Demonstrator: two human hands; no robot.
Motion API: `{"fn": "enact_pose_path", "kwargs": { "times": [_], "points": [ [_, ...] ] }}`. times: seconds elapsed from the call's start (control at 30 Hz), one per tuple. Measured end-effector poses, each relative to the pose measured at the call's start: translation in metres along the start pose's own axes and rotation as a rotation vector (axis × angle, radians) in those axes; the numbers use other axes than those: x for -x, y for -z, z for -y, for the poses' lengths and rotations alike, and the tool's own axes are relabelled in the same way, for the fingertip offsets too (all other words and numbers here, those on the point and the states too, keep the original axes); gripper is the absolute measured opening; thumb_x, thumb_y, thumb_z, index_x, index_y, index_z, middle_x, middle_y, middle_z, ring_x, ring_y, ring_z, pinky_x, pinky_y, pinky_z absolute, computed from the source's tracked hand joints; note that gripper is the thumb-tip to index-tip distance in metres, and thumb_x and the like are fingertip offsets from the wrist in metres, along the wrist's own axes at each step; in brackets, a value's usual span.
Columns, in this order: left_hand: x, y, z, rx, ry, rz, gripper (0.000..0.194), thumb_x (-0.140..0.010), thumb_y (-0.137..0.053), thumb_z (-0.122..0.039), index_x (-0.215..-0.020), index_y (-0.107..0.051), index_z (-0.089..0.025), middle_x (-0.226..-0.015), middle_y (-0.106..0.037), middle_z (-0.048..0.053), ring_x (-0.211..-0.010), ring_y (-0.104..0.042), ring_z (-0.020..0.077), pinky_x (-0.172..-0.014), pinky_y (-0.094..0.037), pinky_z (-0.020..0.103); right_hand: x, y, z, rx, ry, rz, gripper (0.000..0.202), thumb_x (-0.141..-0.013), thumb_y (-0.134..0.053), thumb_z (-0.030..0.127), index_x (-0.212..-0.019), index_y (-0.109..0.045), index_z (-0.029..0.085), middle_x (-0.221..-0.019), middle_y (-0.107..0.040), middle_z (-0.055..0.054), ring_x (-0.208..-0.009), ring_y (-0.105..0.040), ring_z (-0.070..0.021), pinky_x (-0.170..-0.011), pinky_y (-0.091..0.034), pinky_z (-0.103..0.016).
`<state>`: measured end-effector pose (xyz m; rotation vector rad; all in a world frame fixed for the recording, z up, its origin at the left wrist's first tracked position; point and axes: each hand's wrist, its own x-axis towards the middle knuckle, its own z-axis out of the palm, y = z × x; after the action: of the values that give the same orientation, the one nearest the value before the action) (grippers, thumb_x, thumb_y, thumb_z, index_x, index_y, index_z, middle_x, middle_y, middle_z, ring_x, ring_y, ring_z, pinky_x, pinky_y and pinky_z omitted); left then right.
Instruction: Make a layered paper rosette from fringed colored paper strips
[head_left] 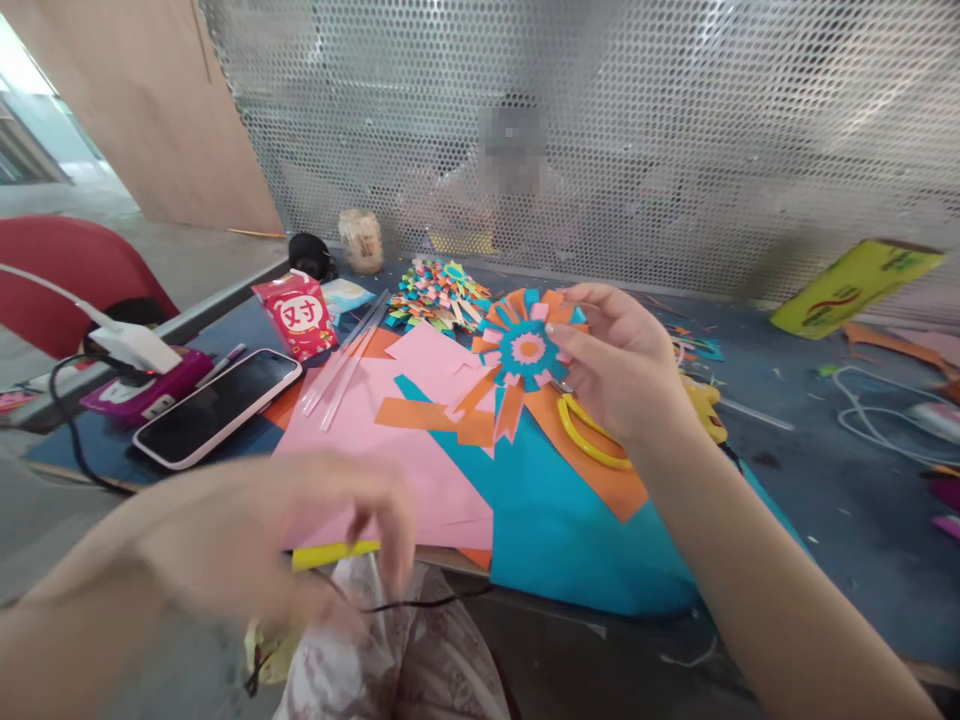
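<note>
A round paper flower (pixel 527 347) in blue, orange and pink, with strips hanging from its lower edge, is pinched by its right side in my right hand (pixel 619 360). Blurred by motion, my left hand (pixel 277 530) is over the table's front edge at the lower left, its fingers curved and apart, with nothing seen in it. Under the flower lie pink paper (pixel 337 480), blue paper (pixel 585 540) and orange strips (pixel 412 413). Scissors with yellow handles (pixel 589 435) rest beneath my right hand.
Behind are a pile of cut paper pieces (pixel 439 295) and a jar (pixel 361 240). A red packet (pixel 298 315), clear straws (pixel 349 365), a phone (pixel 219 408) and a power strip with charger (pixel 146 375) sit left. A yellow-green box (pixel 855 288) leans right, by a white cable (pixel 855 410).
</note>
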<state>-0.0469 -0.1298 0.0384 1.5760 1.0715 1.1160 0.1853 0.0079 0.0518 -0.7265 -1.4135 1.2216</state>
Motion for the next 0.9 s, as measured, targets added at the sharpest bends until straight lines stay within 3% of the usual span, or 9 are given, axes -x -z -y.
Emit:
{"fn": "enact_pose_path", "kwargs": {
  "times": [0.03,0.07,0.13,0.23,0.43,0.63,0.9],
  "points": [
    [-0.018,0.002,-0.003,-0.082,0.032,0.202,0.017,-0.076,-0.068,-0.034,-0.078,-0.067,-0.017,-0.078,-0.065,0.002,-0.068,-0.059,0.0131,-0.061,-0.049,0.023,0.001,0.001,-0.001,-0.017,0.017,-0.004,0.032,-0.063,-0.073,0.025,-0.087,-0.052,0.026,-0.083,-0.055,0.006,-0.051,-0.049,-0.0045,-0.041,-0.041,-0.019],
    [-0.036,0.003,-0.003,-0.090,0.020,0.164,0.015,-0.074,-0.070,-0.031,-0.075,-0.063,-0.017,-0.073,-0.061,0.000,-0.067,-0.057,0.0120,-0.059,-0.046,0.022,0.001,0.002,-0.002,-0.030,0.028,-0.006,0.032,-0.064,-0.073,0.025,-0.087,-0.052,0.026,-0.082,-0.054,0.006,-0.051,-0.048,-0.0046,-0.042,-0.042,-0.019],
    [-0.068,-0.001,0.002,-0.054,-0.020,-0.033,0.017,-0.075,-0.068,-0.029,-0.082,-0.059,-0.017,-0.082,-0.062,0.001,-0.075,-0.058,0.0121,-0.063,-0.046,0.023,0.002,0.005,-0.005,-0.044,0.037,-0.012,0.032,-0.064,-0.074,0.027,-0.087,-0.052,0.026,-0.080,-0.052,0.006,-0.050,-0.047,-0.0046,-0.043,-0.043,-0.020],
    [-0.096,-0.018,0.017,0.067,0.039,0.012,0.030,-0.075,-0.066,-0.042,-0.084,-0.057,-0.015,-0.085,-0.063,0.004,-0.077,-0.060,0.0142,-0.064,-0.047,0.025,0.004,0.008,-0.008,-0.080,-0.014,-0.084,0.033,-0.061,-0.076,0.025,-0.085,-0.054,0.026,-0.078,-0.052,0.006,-0.049,-0.045,-0.0045,-0.040,-0.040,-0.019],
    [-0.096,-0.042,0.039,0.204,0.086,0.053,0.031,-0.063,-0.079,-0.026,-0.083,-0.057,-0.015,-0.074,-0.059,-0.001,-0.071,-0.057,0.0092,-0.063,-0.047,0.021,0.009,0.012,-0.007,-0.113,-0.103,-0.237,0.032,-0.053,-0.076,0.017,-0.078,-0.058,0.022,-0.077,-0.054,0.005,-0.050,-0.047,-0.0046,-0.038,-0.040,-0.017],
    [-0.095,-0.041,0.043,0.312,0.073,0.042,0.021,-0.071,-0.075,-0.030,-0.078,-0.061,-0.016,-0.077,-0.065,0.001,-0.065,-0.060,0.0086,-0.058,-0.049,0.019,0.012,0.013,-0.003,-0.098,-0.015,-0.244,0.029,-0.056,-0.074,0.014,-0.079,-0.058,0.022,-0.085,-0.055,0.003,-0.052,-0.051,-0.0036,-0.037,-0.042,-0.015],
    [-0.091,-0.037,0.043,0.297,0.065,0.115,0.012,-0.073,-0.072,-0.020,-0.074,-0.062,-0.015,-0.071,-0.065,0.000,-0.066,-0.063,0.0103,-0.061,-0.051,0.021,0.013,0.014,-0.002,-0.107,-0.021,-0.262,0.028,-0.055,-0.073,0.011,-0.077,-0.060,0.022,-0.087,-0.056,0.003,-0.051,-0.053,-0.0030,-0.036,-0.043,-0.013]
  ]
}}
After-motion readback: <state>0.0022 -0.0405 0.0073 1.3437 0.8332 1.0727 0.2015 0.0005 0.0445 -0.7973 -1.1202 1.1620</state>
